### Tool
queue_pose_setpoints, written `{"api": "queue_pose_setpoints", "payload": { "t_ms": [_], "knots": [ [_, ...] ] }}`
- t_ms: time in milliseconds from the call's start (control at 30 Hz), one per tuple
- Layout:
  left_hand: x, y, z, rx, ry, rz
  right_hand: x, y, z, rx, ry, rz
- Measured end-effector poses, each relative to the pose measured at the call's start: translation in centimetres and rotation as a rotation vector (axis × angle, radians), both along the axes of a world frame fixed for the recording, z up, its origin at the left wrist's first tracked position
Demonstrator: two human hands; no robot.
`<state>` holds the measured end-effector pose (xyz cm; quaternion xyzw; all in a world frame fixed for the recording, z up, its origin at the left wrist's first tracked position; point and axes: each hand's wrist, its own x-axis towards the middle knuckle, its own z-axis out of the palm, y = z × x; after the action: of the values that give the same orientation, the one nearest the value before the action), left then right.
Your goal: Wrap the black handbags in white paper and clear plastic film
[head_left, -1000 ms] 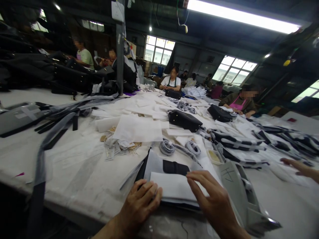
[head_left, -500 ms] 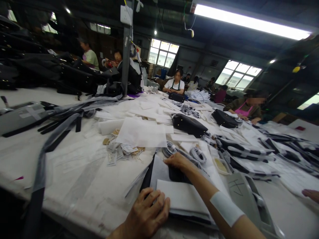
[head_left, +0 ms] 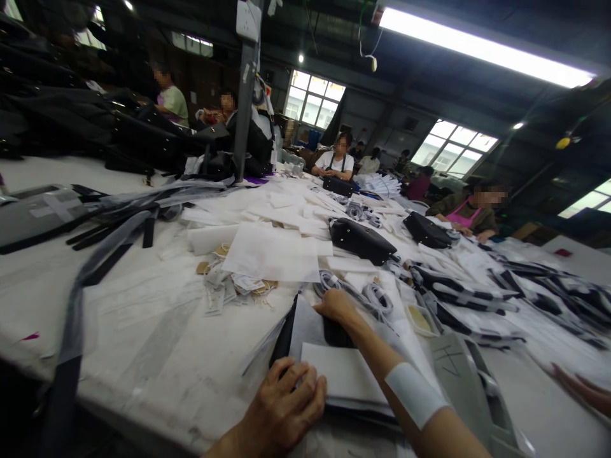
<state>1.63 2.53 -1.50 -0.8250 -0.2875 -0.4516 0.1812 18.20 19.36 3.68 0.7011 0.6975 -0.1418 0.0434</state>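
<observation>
My left hand (head_left: 281,407) lies flat, fingers spread, on the near corner of a flat black bag (head_left: 289,327) wrapped in white paper (head_left: 341,378) at the table's front edge. My right hand (head_left: 337,305) reaches across the bag to its far edge, fingers curled downward beside coiled grey straps (head_left: 377,296). What the right fingers grip, if anything, is hidden. A white band sits on my right forearm.
White paper sheets (head_left: 272,254), tags and black strips cover the table (head_left: 143,331). Black handbags (head_left: 360,240) lie farther back. A grey plastic tray (head_left: 472,381) is at my right. Another person's hand (head_left: 580,388) shows at the right edge. Several people sit around the far end.
My right hand left the white paper near me and reached forward to the bag's far edge. My left hand stayed put. The other person's hand at the right drew back.
</observation>
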Motion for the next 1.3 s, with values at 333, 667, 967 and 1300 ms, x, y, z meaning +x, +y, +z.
{"api": "queue_pose_setpoints", "payload": {
  "t_ms": [333, 667, 967, 1300],
  "knots": [
    [0.2, 0.4, -0.4, 0.002, -0.023, 0.019, -1.8, -0.7, -0.8, 0.009, 0.635, -0.241],
    [-0.2, 0.2, 0.7, -0.017, 0.004, 0.014, -1.1, -3.9, 1.2, 0.113, 1.17, -0.244],
    [-0.5, 0.0, 0.8, -0.036, 0.04, 0.006, 0.8, -6.6, 0.8, 0.293, 1.227, -0.185],
    [-0.4, -0.1, 1.1, -0.063, 0.037, -0.002, 1.3, -10.8, 1.5, 0.455, 0.941, 0.334]
  ]
}}
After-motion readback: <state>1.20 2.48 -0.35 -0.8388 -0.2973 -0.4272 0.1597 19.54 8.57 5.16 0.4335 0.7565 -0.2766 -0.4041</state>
